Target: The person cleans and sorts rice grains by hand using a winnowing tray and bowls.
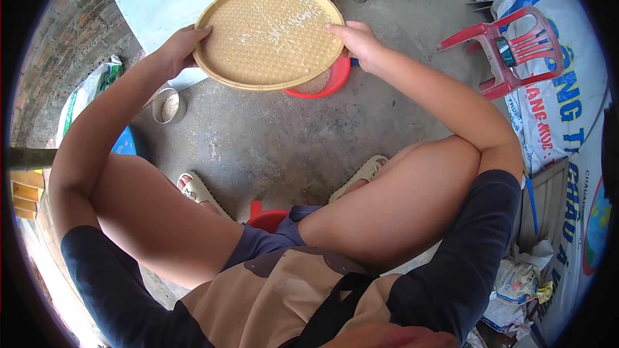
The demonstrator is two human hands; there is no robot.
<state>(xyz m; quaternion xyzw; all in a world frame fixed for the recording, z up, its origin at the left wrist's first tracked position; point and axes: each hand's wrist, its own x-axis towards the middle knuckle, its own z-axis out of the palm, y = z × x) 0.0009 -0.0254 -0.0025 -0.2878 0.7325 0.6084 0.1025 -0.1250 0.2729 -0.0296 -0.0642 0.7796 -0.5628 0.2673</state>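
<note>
A round woven winnowing basket is held out in front of me, above the floor. White grains lie scattered over its weave, thickest toward the upper right. My left hand grips the left rim, thumb on top. On the right rim, my right hand is closed the same way, its fingers mostly hidden underneath. Partly covered by the basket's lower right edge is a red basin with brownish grain in it. A small metal bowl of pale grain stands on the floor below my left hand.
A pale, shiny sheet lies beyond the basket. At right stands a red plastic chair with a dark phone-like device on it, beside large printed sacks. A brick wall runs along the left. Grains speckle the concrete floor.
</note>
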